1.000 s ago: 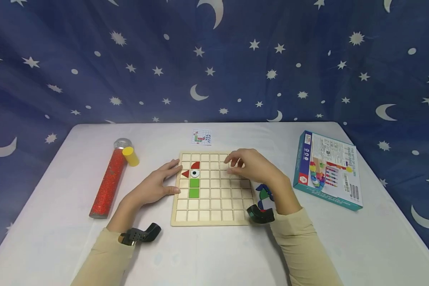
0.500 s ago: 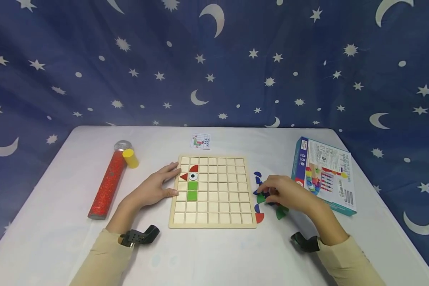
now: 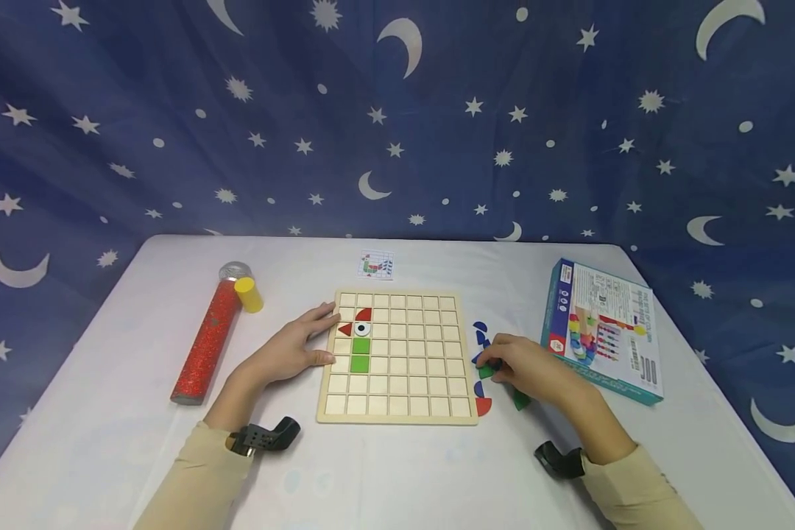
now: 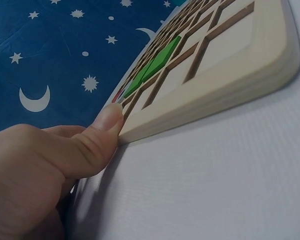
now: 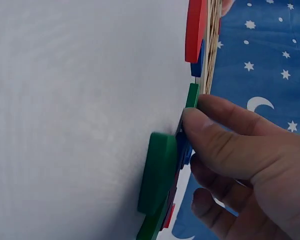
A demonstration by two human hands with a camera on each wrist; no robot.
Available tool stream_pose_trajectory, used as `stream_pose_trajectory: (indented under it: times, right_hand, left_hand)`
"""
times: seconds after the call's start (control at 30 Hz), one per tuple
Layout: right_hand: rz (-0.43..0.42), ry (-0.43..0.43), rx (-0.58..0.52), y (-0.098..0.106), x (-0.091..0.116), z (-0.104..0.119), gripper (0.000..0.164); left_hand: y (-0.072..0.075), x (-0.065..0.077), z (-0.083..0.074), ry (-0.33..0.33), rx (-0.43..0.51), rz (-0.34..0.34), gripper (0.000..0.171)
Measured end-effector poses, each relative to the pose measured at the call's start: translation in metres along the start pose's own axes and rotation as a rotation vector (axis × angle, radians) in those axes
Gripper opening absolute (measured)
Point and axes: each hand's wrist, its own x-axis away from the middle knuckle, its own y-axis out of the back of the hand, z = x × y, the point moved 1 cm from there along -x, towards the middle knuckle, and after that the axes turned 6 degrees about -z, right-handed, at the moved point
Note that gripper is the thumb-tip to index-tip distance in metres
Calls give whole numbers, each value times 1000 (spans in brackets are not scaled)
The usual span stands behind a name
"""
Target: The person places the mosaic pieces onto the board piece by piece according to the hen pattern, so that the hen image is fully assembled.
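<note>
My left hand (image 3: 288, 353) lies at the left edge of the wooden grid board (image 3: 397, 420), fingers spread, thumb (image 4: 107, 117) touching the frame. On the board sit a red triangle (image 3: 345, 330), a red quarter circle (image 3: 364, 314), an eye tile (image 3: 361, 329) and two green squares (image 3: 361, 346). Right of the board, my right hand (image 3: 536, 368) pinches a flat green piece (image 5: 192, 96) between thumb and index finger, low over loose pieces. Another green piece (image 5: 157, 172) stands near the thumb in the right wrist view. Part of the pile is hidden under the hand.
Blue pieces (image 3: 480, 327) and a red piece (image 3: 483, 406) lie along the board's right edge. A picture card (image 3: 375, 265) is behind the board. The game box (image 3: 609, 331) stands right; a red glitter tube (image 3: 208, 346) and yellow cylinder (image 3: 248, 294) lie left.
My right hand has moved from over the board's right side to the loose pieces beside it, where its fingers have closed on a green piece. The left hand stays at the board's edge.
</note>
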Motion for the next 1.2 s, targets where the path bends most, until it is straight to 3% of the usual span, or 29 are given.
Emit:
stream_pose_trajectory:
  times: [0.23,0.5,0.8,1.2]
  right_hand:
    - [-24,4,65,-1,0,4,27]
    - [-77,40,49,-1,-2,5,17]
    - [-64,23,69,-3,-6,8,25]
    - [-45,-11,131,-4,-13,10,21]
  left_hand:
    - [-2,-2,-2,-14,-8,8,76]
    - [-3,-3,-2,-9,-18,12,77]
    - [-2,-1,0,4,-23,14,77]
    - [-1,-3,1,11,-17,13,78]
